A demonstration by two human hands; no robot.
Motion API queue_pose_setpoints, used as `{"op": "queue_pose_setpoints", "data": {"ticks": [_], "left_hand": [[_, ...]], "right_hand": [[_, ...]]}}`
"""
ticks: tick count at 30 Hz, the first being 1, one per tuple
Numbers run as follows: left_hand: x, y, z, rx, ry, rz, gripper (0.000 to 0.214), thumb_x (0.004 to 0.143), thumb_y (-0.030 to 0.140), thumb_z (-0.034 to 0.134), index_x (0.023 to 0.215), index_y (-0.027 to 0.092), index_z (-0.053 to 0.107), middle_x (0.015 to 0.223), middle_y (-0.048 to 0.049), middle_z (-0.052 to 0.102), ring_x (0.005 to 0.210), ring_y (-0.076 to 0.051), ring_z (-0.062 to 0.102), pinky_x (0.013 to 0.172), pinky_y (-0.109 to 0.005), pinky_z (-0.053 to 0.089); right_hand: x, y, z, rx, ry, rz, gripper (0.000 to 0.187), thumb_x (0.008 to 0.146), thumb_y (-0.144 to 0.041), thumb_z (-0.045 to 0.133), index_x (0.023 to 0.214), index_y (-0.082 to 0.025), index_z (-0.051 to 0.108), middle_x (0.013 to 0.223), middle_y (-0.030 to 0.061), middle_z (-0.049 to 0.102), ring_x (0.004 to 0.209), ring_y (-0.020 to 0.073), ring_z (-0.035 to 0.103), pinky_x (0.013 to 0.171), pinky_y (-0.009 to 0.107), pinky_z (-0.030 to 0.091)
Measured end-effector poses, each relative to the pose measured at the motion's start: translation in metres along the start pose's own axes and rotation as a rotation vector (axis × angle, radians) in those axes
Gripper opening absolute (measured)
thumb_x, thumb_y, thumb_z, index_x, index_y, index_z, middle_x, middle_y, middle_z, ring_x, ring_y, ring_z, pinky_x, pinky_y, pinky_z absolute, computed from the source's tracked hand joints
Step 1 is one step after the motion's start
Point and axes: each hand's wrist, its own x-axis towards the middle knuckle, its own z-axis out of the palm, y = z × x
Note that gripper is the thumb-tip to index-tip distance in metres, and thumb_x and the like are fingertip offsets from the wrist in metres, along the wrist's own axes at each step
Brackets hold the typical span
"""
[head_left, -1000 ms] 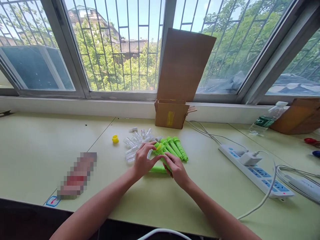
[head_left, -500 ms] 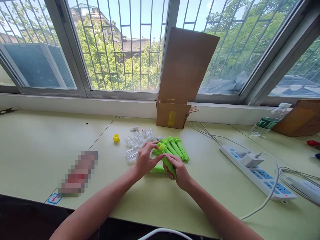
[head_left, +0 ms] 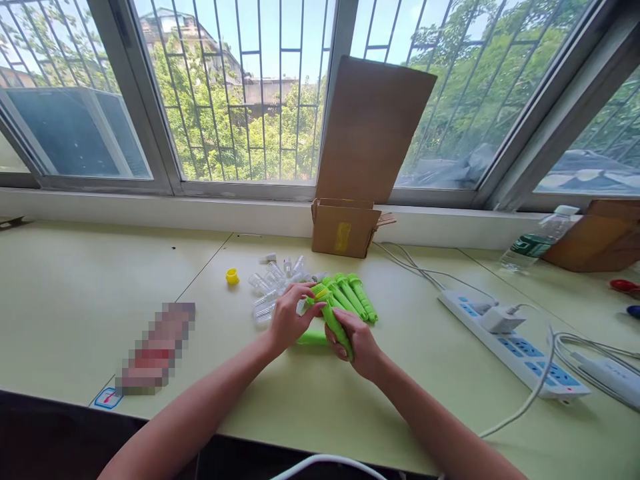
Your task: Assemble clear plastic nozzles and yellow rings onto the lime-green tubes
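Tube [head_left: 334, 323] inside right hand [head_left: 361, 344]

A lime-green, torch-shaped plastic tube [head_left: 336, 327] slants just below the centre of the frame, its wider, ribbed end toward the upper left and its slimmer end toward the lower right. A yellow ring [head_left: 321, 295] sits around the wide end, partly hidden from view.
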Motion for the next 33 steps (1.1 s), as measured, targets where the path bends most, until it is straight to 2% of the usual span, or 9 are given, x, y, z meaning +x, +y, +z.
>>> {"op": "queue_pose_setpoints", "data": {"ticks": [3, 6, 10, 13, 16, 20, 23, 27, 33], "left_hand": [[0.0000, -0.0016, -0.0005, -0.006, 0.019, 0.001, 0.015, 0.082, 0.030, 0.067, 0.086, 0.020, 0.057, 0.105, -0.0084, 0.069, 0.100, -0.021, 0.066, 0.077, -0.037, 0.060], [-0.0005, -0.0031, -0.0014, 0.017, 0.040, 0.030, 0.012, 0.082, 0.027, 0.067, 0.086, 0.020, 0.057, 0.104, -0.0083, 0.069, 0.100, -0.021, 0.066, 0.081, -0.039, 0.058], [-0.0013, -0.0042, -0.0026, 0.059, 0.051, 0.073, 0.011, 0.081, 0.024, 0.067, 0.087, 0.020, 0.057, 0.107, -0.0086, 0.069, 0.100, -0.021, 0.066, 0.085, -0.040, 0.056], [-0.0017, -0.0044, -0.0031, 0.071, 0.051, 0.084, 0.012, 0.081, 0.024, 0.067, 0.087, 0.020, 0.057, 0.108, -0.0085, 0.069, 0.100, -0.021, 0.065, 0.085, -0.040, 0.055], [-0.0015, -0.0035, -0.0031, 0.081, 0.041, 0.080, 0.012, 0.081, 0.024, 0.067, 0.087, 0.020, 0.057, 0.107, -0.0082, 0.069, 0.101, -0.021, 0.065, 0.085, -0.040, 0.055], [-0.0006, -0.0007, -0.0024, 0.088, 0.027, 0.062, 0.013, 0.081, 0.026, 0.068, 0.086, 0.020, 0.057, 0.106, -0.0081, 0.069, 0.101, -0.022, 0.065, 0.084, -0.040, 0.054], [-0.0001, 0.0012, -0.0015, 0.072, 0.022, 0.055, 0.014, 0.081, 0.027, 0.068, 0.086, 0.020, 0.057, 0.105, -0.0079, 0.069, 0.101, -0.021, 0.064, 0.085, -0.039, 0.054], [-0.0005, 0.0018, -0.0003, 0.055, 0.013, 0.032, 0.014, 0.081, 0.026, 0.067, 0.088, 0.020, 0.057, 0.105, -0.0072, 0.068, 0.102, -0.021, 0.064, 0.087, -0.039, 0.055], [-0.0017, -0.0001, 0.0007, 0.039, -0.006, 0.010, 0.015, 0.081, 0.027, 0.067, 0.090, 0.021, 0.057, 0.107, -0.0075, 0.068, 0.104, -0.021, 0.064, 0.084, -0.038, 0.057]], "right_hand": [[0.0009, -0.0006, -0.0002, -0.072, 0.004, -0.036, 0.031, 0.087, -0.048, 0.046, 0.078, -0.019, 0.052, 0.053, -0.0037, 0.051, 0.032, 0.0073, 0.034, 0.031, 0.021, 0.021], [0.0018, 0.0002, 0.0016, -0.224, 0.008, -0.121, 0.029, 0.087, -0.047, 0.049, 0.076, -0.020, 0.050, 0.055, -0.0035, 0.053, 0.034, 0.0084, 0.038, 0.032, 0.022, 0.026], [0.0029, 0.0040, 0.0035, -0.446, 0.102, -0.224, 0.027, 0.082, -0.048, 0.058, 0.081, -0.022, 0.055, 0.060, -0.0032, 0.054, 0.037, 0.0094, 0.041, 0.035, 0.024, 0.030], [0.0028, 0.0041, 0.0040, -0.527, 0.165, -0.314, 0.029, 0.080, -0.047, 0.061, 0.096, -0.022, 0.061, 0.064, -0.0006, 0.057, 0.046, 0.0127, 0.046, 0.040, 0.025, 0.033], [0.0023, 0.0015, 0.0043, -0.569, 0.193, -0.366, 0.029, 0.081, -0.045, 0.061, 0.098, -0.021, 0.062, 0.068, 0.0006, 0.059, 0.050, 0.0132, 0.047, 0.043, 0.025, 0.034], [0.0015, 0.0003, 0.0045, -0.544, 0.186, -0.312, 0.025, 0.081, -0.044, 0.062, 0.088, -0.021, 0.060, 0.055, -0.0041, 0.049, 0.043, 0.0107, 0.040, 0.040, 0.025, 0.030], [0.0005, 0.0018, 0.0045, -0.444, 0.138, -0.226, 0.025, 0.082, -0.046, 0.060, 0.078, -0.022, 0.052, 0.047, -0.0081, 0.040, 0.036, 0.0082, 0.031, 0.034, 0.024, 0.025], [-0.0006, 0.0025, 0.0052, -0.317, 0.106, -0.155, 0.031, 0.081, -0.048, 0.060, 0.074, -0.023, 0.043, 0.048, -0.0091, 0.041, 0.032, 0.0063, 0.029, 0.030, 0.022, 0.022], [-0.0015, -0.0013, 0.0065, -0.189, 0.093, -0.088, 0.028, 0.078, -0.045, 0.062, 0.083, -0.021, 0.048, 0.050, -0.0089, 0.045, 0.032, 0.0056, 0.031, 0.029, 0.020, 0.022]]}}
